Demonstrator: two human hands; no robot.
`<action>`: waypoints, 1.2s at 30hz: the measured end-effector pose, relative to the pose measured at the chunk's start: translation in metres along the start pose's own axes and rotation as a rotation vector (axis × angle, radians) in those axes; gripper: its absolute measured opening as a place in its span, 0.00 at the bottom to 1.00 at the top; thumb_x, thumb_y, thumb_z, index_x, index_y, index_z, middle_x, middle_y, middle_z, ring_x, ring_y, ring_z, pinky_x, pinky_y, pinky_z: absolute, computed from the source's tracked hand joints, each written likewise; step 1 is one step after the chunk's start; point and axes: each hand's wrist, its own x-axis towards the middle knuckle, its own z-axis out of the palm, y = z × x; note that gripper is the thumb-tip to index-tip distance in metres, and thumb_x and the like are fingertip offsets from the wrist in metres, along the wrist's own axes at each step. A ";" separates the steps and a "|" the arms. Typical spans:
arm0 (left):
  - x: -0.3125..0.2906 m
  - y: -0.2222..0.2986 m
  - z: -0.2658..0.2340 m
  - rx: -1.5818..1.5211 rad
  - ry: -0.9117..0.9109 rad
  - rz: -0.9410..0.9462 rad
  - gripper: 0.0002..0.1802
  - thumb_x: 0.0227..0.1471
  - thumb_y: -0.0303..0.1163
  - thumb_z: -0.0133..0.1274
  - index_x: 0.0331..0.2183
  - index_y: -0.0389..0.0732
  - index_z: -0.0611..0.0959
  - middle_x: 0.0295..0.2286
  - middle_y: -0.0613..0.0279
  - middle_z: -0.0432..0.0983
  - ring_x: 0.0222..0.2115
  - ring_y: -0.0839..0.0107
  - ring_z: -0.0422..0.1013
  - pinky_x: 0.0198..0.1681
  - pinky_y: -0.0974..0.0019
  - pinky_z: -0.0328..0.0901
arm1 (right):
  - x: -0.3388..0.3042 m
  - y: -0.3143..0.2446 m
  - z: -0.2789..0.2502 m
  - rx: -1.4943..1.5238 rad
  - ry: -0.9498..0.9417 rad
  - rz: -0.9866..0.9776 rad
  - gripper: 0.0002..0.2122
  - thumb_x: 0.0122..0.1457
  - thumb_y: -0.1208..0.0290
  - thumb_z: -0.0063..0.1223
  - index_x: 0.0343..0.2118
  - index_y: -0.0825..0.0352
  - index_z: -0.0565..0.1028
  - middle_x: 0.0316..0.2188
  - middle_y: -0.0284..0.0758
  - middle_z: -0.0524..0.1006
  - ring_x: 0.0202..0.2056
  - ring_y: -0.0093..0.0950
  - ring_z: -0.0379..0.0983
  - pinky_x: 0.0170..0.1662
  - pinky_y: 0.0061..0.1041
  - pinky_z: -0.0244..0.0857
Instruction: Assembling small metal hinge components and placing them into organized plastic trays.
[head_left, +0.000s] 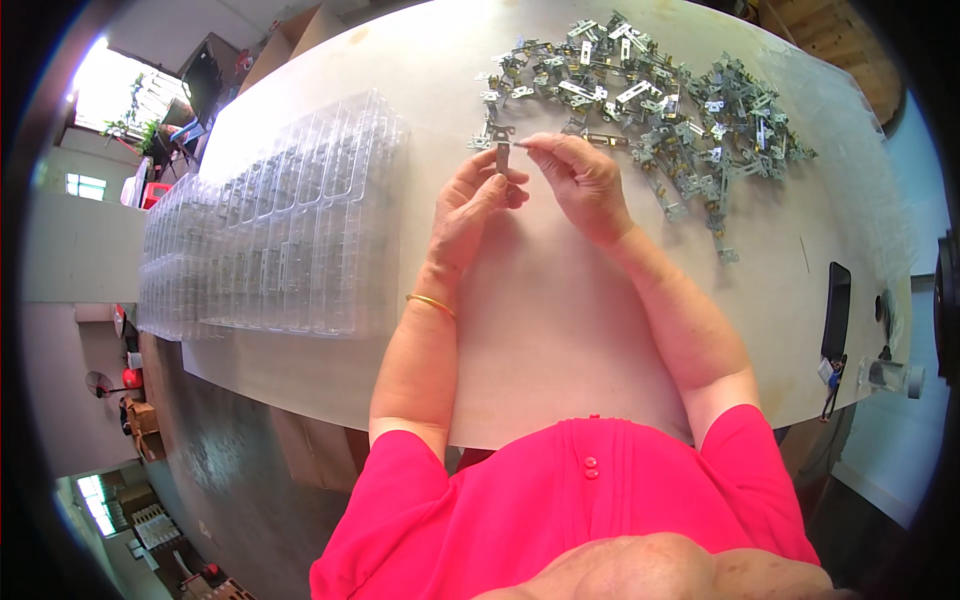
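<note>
Between the fingers of my left hand [468, 215] stands a small metal bracket [503, 158], gripped at its lower part. My right hand [585, 188] is pinched just to the right of the bracket's upper part. A tiny slim piece shows at its fingertips, too small to name. Beyond both hands spreads a large heap of similar metal brackets [640, 95], some with brass-coloured parts. To the left, stacked clear plastic trays [300, 230] hold metal pieces in their compartments.
At the right of the white table [560, 350] lie a black phone-like object [836, 310] and a thin needle-like piece [804, 254]. A clear bottle [890, 378] lies at the right edge, near keys [832, 375]. Cardboard boxes [145, 428] stand on the floor at left.
</note>
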 end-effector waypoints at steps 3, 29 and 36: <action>0.004 -0.005 -0.002 0.011 0.075 0.074 0.21 0.61 0.28 0.51 0.54 0.36 0.72 0.39 0.56 0.79 0.34 0.71 0.76 0.41 0.68 0.70 | -0.005 0.002 0.005 -0.091 -0.048 -0.079 0.05 0.59 0.75 0.56 0.37 0.63 0.79 0.32 0.36 0.80 0.32 0.32 0.78 0.34 0.27 0.72; 0.008 -0.014 -0.005 0.110 0.139 0.145 0.20 0.58 0.25 0.54 0.52 0.38 0.74 0.32 0.68 0.74 0.31 0.80 0.71 0.37 0.75 0.68 | -0.009 0.005 0.001 -0.081 -0.181 0.102 0.01 0.60 0.75 0.55 0.35 0.64 0.75 0.25 0.35 0.77 0.26 0.28 0.76 0.29 0.27 0.68; -0.003 0.000 -0.003 0.001 -0.117 -0.064 0.18 0.58 0.28 0.54 0.50 0.36 0.76 0.31 0.66 0.76 0.30 0.78 0.73 0.35 0.72 0.69 | -0.002 0.018 0.003 0.532 -0.107 0.334 0.06 0.65 0.71 0.51 0.41 0.64 0.76 0.32 0.29 0.79 0.33 0.19 0.75 0.35 0.20 0.70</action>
